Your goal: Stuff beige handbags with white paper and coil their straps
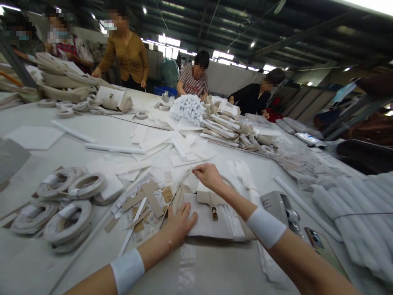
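Observation:
A beige handbag (pixel 230 223) with a metal clasp (pixel 214 213) lies on the table in front of me, a pale sheet across part of its front. My left hand (pixel 179 223) rests on the bag's left side, fingers spread. Above the bag's top edge, my right hand (pixel 207 175) is closed in a pinch. What its fingertips hold is too small to make out. Left of the bag is a heap of cardboard tags and paper slips (pixel 150 200).
Coiled beige straps (pixel 69 221) lie at left. A tape dispenser (pixel 281 209), a phone (pixel 325 250) and bundled white foam rolls (pixel 362 217) are at right. Further back are white sheets (pixel 184 147), white sticks (pixel 187 110) and stacked bags (pixel 224 127). Several people work across the table.

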`<state>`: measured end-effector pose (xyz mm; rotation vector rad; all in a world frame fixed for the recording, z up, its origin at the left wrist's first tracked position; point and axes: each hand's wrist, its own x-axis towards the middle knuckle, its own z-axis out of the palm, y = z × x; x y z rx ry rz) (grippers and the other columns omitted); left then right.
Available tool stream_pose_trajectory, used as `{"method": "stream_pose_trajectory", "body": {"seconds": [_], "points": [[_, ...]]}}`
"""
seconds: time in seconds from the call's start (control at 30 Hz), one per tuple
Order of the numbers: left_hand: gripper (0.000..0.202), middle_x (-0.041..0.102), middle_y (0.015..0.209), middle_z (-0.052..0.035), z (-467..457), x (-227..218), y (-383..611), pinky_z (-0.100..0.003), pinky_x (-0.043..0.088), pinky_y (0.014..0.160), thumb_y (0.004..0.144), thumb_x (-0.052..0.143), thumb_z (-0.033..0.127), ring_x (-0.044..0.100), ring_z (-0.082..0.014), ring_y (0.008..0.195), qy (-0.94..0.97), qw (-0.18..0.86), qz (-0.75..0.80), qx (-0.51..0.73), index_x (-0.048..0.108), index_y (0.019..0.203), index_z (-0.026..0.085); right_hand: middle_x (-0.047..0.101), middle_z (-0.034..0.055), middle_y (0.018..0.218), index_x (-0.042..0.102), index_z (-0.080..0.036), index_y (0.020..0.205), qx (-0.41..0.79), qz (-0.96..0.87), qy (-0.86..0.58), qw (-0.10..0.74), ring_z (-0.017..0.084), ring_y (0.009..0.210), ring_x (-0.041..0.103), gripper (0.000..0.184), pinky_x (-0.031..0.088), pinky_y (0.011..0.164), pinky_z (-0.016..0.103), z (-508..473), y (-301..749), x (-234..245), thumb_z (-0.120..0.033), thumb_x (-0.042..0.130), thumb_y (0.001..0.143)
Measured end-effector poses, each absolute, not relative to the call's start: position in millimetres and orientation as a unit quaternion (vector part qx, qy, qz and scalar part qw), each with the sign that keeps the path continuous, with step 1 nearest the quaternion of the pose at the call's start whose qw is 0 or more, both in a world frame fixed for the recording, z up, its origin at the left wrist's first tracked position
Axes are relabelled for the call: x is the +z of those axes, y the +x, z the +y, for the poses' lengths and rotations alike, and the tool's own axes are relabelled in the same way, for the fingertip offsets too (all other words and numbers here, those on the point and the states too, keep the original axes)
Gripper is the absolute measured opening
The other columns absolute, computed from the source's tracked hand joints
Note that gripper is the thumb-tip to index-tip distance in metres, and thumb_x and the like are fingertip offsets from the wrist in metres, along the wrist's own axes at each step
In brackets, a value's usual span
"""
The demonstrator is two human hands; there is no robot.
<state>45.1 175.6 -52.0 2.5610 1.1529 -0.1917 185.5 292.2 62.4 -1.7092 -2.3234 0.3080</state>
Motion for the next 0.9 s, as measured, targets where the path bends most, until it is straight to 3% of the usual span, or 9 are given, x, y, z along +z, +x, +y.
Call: {"method": "stream_pose_trajectory", "body": {"seconds": [0.07,0.2,0.3,0.37,0.5,0.63,0.77,0.9], "points": [[0.095,0.011,0.153,-0.0263,174.7,-50.9,45.2,-0.077,0.024,0.093,0.067,0.073,0.022,0.014,-0.0408,0.14,0.899,0.152,0.406,-0.057,0.018,0.144,0.023,0.065,-0.0004,0.065,0.066,-0.017,0.071,0.105,-0.815,-0.558,0.119,0.011,0.061,0.052,0.021,0.032,0.061,0.023,252.0,185.1,58.6,-0.024,0.053,0.087],[0.085,0.022,0.15,-0.0262,172.9,-47.5,44.6,-0.078,0.024,0.092,0.069,0.07,0.026,0.017,-0.0413,0.139,0.902,0.145,0.403,-0.051,0.026,0.142,0.02,0.067,0.0012,0.065,0.064,-0.019,0.072,0.081,-0.842,-0.524,0.099,0.015,0.061,0.055,0.019,0.034,0.066,0.027,177.9,190.8,20.3,-0.008,0.051,0.079],[0.072,0.028,0.147,-0.0266,170.5,-41.5,41.9,-0.079,0.022,0.093,0.07,0.067,0.038,0.016,-0.043,0.139,0.909,0.149,0.388,-0.045,0.043,0.135,0.018,0.067,0.0013,0.073,0.061,-0.019,0.079,0.044,-0.853,-0.5,0.142,0.015,0.067,0.058,0.022,0.035,0.069,0.027,147.2,196.1,-15.2,-0.005,0.045,0.082],[0.073,0.025,0.147,-0.03,168.9,-38.7,39.4,-0.079,0.02,0.093,0.071,0.064,0.049,0.015,-0.044,0.139,0.913,0.151,0.377,-0.035,0.046,0.133,0.015,0.067,0.002,0.078,0.059,-0.019,0.085,0.021,-0.851,-0.491,0.186,0.015,0.073,0.06,0.023,0.037,0.071,0.026,138.1,199.8,-32.0,-0.005,0.041,0.085],[0.077,0.018,0.149,-0.031,169.7,-45.9,37.7,-0.079,0.018,0.094,0.082,0.046,0.063,0.015,-0.0434,0.139,0.913,0.166,0.374,0.003,0.034,0.142,0.016,0.069,0.0029,0.084,0.059,-0.019,0.091,0.017,-0.854,-0.459,0.245,0.015,0.079,0.061,0.026,0.04,0.075,0.026,133.2,209.6,-46.1,-0.004,0.038,0.087],[0.068,0.013,0.151,-0.028,173.7,-58.5,41.0,-0.078,0.016,0.096,0.09,0.037,0.057,0.011,-0.0398,0.141,0.902,0.172,0.396,-0.023,0.031,0.143,0.015,0.071,0.0017,0.089,0.062,-0.021,0.094,0.049,-0.826,-0.478,0.294,0.015,0.078,0.063,0.026,0.043,0.075,0.026,133.4,215.9,-47.6,-0.006,0.042,0.088],[0.073,0.001,0.152,-0.0281,174.0,-50.5,42.9,-0.072,0.023,0.1,0.088,0.052,0.05,0.007,-0.0354,0.143,0.889,0.169,0.424,-0.028,0.025,0.144,0.012,0.072,-0.0003,0.09,0.065,-0.023,0.092,0.105,-0.806,-0.501,0.299,0.015,0.081,0.065,0.024,0.046,0.077,0.026,134.6,215.8,-44.6,-0.007,0.048,0.086],[0.093,-0.009,0.153,-0.0175,173.2,-42.3,45.4,-0.074,0.029,0.095,0.08,0.067,0.04,0.011,-0.0387,0.141,0.886,0.159,0.434,-0.043,0.006,0.149,0.028,0.072,0.0035,0.09,0.063,-0.02,0.094,0.072,-0.838,-0.465,0.277,0.016,0.087,0.065,0.028,0.049,0.081,0.029,134.2,214.9,-47.3,-0.003,0.043,0.084]]}}
